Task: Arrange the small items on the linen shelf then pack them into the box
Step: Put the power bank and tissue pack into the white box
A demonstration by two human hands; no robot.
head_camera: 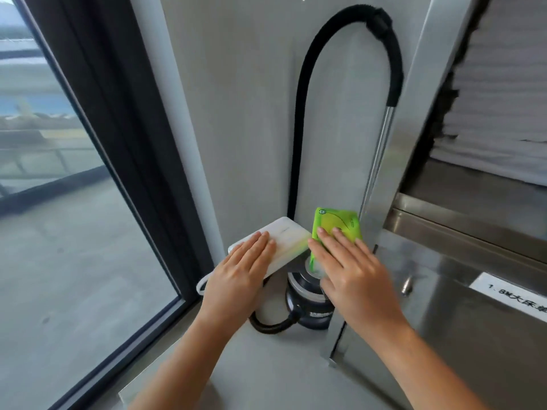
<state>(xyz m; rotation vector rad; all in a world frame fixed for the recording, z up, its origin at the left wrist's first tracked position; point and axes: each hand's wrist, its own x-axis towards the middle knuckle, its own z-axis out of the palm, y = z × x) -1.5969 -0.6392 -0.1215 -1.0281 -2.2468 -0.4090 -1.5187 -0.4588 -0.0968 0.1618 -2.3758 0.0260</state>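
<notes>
L hand (245,263) flat, fingers together, on white pack (288,233); R hand (353,272) spread on green pack (340,221).

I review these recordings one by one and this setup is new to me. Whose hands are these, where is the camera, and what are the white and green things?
There is no machine here. A person works with bare hands, and the single picture comes from a wide-angle camera on their head, looking forward and down. The left hand lies flat, fingers straight, on a flat white soft pack. The right hand lies with straight fingers across a bright green plastic packet. What supports the two packs from below is hidden. Beneath them stands a black canister vacuum cleaner, its black hose arching up the grey wall. On the right is a stainless steel cabinet holding folded white linen.
</notes>
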